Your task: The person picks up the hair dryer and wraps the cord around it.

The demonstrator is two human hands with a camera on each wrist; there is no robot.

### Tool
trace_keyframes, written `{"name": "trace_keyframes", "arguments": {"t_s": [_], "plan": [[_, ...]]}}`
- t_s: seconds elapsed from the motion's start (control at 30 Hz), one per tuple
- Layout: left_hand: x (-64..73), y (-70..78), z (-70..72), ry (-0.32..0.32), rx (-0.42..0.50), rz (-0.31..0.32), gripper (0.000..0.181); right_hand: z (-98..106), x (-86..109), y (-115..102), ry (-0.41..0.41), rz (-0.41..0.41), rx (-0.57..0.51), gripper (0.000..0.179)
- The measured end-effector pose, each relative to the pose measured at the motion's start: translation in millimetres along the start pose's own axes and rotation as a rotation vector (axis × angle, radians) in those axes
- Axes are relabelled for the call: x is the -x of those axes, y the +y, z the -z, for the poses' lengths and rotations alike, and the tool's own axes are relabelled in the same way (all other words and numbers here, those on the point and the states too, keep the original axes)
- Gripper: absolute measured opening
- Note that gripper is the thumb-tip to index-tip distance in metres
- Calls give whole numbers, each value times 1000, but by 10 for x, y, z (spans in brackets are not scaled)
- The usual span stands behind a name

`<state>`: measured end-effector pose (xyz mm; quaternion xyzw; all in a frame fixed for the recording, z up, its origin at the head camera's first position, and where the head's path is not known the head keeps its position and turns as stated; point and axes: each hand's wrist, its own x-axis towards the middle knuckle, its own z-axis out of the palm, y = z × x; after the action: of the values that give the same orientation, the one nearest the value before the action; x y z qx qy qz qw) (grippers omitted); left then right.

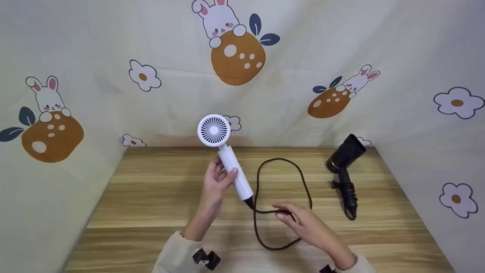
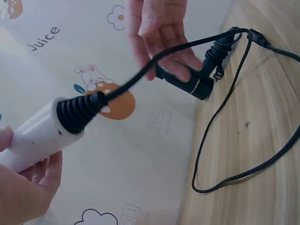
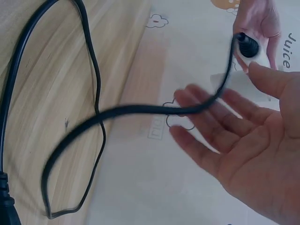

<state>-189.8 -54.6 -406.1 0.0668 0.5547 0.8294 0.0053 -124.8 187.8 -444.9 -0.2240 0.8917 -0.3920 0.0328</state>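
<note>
My left hand (image 1: 216,180) grips the white handle of a hair dryer (image 1: 235,172). The dryer is tilted, its round slatted head up at the left and the cord end down at the right. A black ribbed sleeve (image 2: 80,112) joins the handle to the black cord (image 1: 282,159), which loops over the table. Beside that loop, my right hand (image 1: 308,225) has loosely spread fingers, not curled round anything. In the right wrist view the cord passes across its fingertips (image 3: 180,133). The black plug end (image 3: 7,201) shows at that view's lower left.
A black hair dryer (image 1: 346,155) lies at the table's right, its cord (image 1: 349,195) wound round the handle. The wood-grain table (image 1: 159,182) meets a cloth backdrop (image 1: 170,106) printed with rabbits and flowers at the back and sides.
</note>
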Motion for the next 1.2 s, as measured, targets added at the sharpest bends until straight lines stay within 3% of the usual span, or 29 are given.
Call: {"name": "trace_keyframes", "arguments": {"t_s": [0.17, 0.4, 0.53, 0.67, 0.8, 0.9, 1.03, 1.2], "plan": [[50, 86, 41, -22, 136, 6, 56, 48, 20, 41, 137, 112, 13, 20], [113, 93, 134, -7, 241, 57, 56, 185, 71, 35, 366, -56, 62, 11], [144, 46, 214, -55, 313, 128, 42, 228, 90, 73, 427, -41, 114, 9], [182, -12, 313, -163, 387, 188, 25, 262, 109, 166, 512, 32, 171, 9], [221, -67, 411, -345, 485, 187, 27, 305, 124, 249, 577, 86, 200, 12], [225, -97, 476, -458, 599, 182, 40, 334, 141, 284, 587, 95, 207, 12], [200, -126, 539, -527, 723, 206, 66, 368, 167, 301, 583, 87, 199, 13], [203, -116, 613, -635, 817, 250, 79, 416, 205, 283, 585, 84, 185, 14]]}}
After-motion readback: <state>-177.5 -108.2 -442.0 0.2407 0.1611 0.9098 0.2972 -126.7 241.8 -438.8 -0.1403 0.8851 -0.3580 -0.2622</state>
